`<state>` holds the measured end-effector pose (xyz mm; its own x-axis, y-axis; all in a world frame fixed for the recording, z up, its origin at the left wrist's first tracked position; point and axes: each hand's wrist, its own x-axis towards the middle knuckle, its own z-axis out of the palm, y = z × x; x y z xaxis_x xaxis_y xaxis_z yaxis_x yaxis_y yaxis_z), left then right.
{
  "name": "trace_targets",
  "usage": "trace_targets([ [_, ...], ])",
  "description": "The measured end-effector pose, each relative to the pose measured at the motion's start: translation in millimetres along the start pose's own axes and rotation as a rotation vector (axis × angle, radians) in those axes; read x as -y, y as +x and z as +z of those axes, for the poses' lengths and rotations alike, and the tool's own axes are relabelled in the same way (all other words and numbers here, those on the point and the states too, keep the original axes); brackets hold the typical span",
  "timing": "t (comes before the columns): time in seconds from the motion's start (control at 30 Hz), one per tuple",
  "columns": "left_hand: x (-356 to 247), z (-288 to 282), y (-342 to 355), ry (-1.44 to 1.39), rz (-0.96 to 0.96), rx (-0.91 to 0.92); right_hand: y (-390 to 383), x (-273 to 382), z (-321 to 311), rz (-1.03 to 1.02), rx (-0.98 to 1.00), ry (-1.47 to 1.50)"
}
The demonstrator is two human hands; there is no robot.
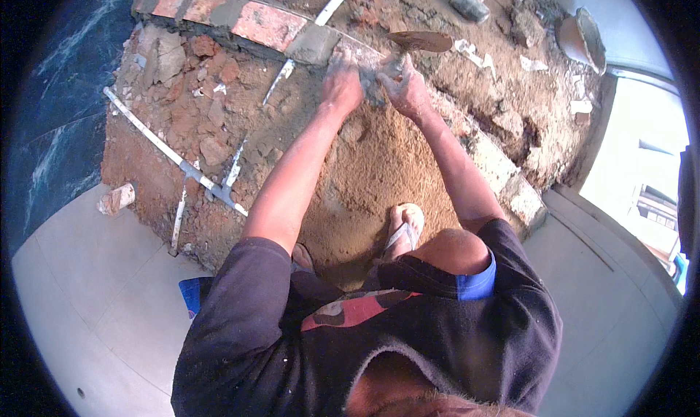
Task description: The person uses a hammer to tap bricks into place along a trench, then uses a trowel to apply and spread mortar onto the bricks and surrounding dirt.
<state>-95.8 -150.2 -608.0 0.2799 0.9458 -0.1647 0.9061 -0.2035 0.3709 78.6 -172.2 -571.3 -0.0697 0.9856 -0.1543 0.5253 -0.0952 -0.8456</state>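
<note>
A curved row of red bricks [268, 27] set in grey mortar runs across the ground ahead of me. At its middle, my left hand [343, 85] grips the end of a dusty brick [367, 55], its fingers bent over the top. Close by on the right, my right hand [410, 92] is closed round the handle of a trowel [421, 42], whose blade points to the right above the row. The right thumb reaches toward the near side of that brick, where wet grey mortar [373, 91] shows. Both hands are coated with mortar dust.
Heaped sand [383, 165] lies between my arms, beside my sandalled foot [405, 227]. White plastic pipes [149, 127] stick out of the rubble on the left. Beyond the row are a mallet [470, 7] and a dirty bucket [582, 41]. Pale floor tiles [95, 293] border the dirt.
</note>
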Motion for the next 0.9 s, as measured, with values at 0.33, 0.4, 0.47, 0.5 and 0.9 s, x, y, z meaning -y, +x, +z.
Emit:
trace_targets([
  [0.33,103,-90,-43,-0.13,0.006,-0.205,-98,6,-10,-0.197,0.462,-0.544],
  [0.4,156,-113,-70,-0.009,-0.038,-0.207,-127,30,-4,-0.252,0.601,-0.424],
  [0.47,185,-130,-86,0.012,-0.094,-0.171,-135,3,20,-0.432,0.606,-0.491],
  [0.5,202,-138,-100,0.022,-0.128,-0.156,-136,-6,33,-0.529,0.618,-0.523],
  [0.9,209,-224,-203,0.069,-0.142,-0.13,-25,24,77,-0.265,0.492,-0.77],
])
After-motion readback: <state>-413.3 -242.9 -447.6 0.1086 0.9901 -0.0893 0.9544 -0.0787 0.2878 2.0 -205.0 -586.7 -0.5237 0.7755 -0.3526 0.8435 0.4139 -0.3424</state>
